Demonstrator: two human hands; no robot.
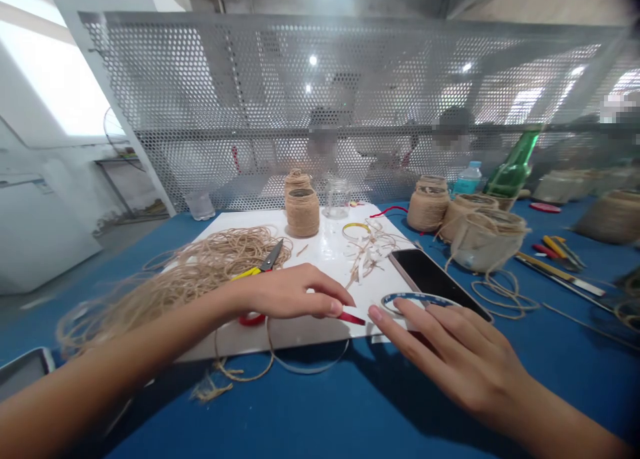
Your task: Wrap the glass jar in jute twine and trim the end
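My left hand [290, 291] reaches across from the left, thumb and forefinger pinched on a narrow, flat red piece [353, 318] whose kind I cannot make out. My right hand [450, 352] lies over a roll of tape [415, 296] with a blue-and-white inner ring. Its thumb is outside the ring and fingertips are inside it, close to the red piece's tip. Scissors [267, 259] with yellow and red handles lie behind my left wrist, partly hidden. A large tangle of jute twine [210, 266] spreads to the left.
Twine-wrapped jars [303, 212] and a clear jar [337, 199] stand on the white board [325, 266]. A phone [440, 279], cloth-covered jar [485, 239] and green bottle [515, 162] are to the right. A perforated metal screen [280, 79] closes the blue table's back.
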